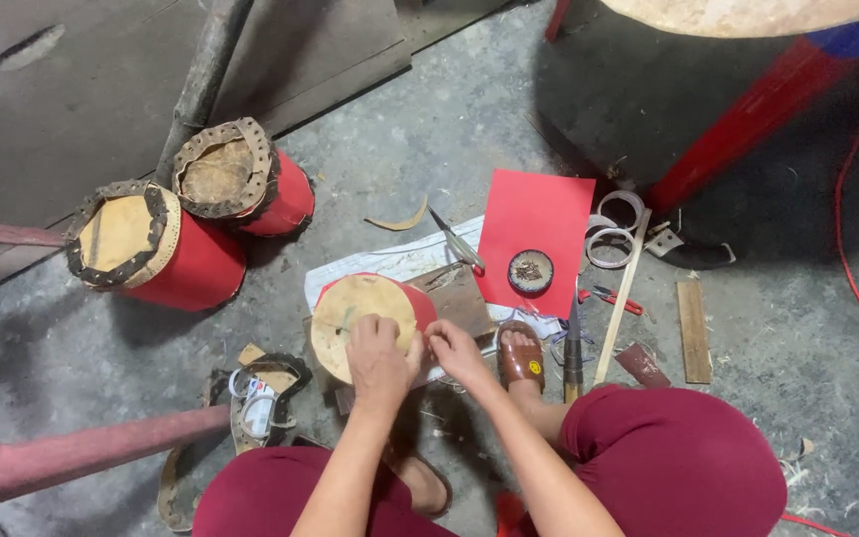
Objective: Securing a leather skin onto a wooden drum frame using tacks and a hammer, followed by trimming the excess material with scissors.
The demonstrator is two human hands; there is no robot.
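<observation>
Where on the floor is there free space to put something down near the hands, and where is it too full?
Bare concrete lies between the two red drums and the small drum under the left hand and right hand, and right of the wooden slat. It is crowded around the red sheet, with its round tin, tape rings and tools.

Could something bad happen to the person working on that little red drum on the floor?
Maybe. Both hands, left hand and right hand, press on the small red drum with the pale skin top, so it might roll or slip. A metal blade tool lies close on the white paper and could nick a reaching hand. The foot in a brown sandal rests beside a dark pointed tool, which looks easy to step on.
</observation>
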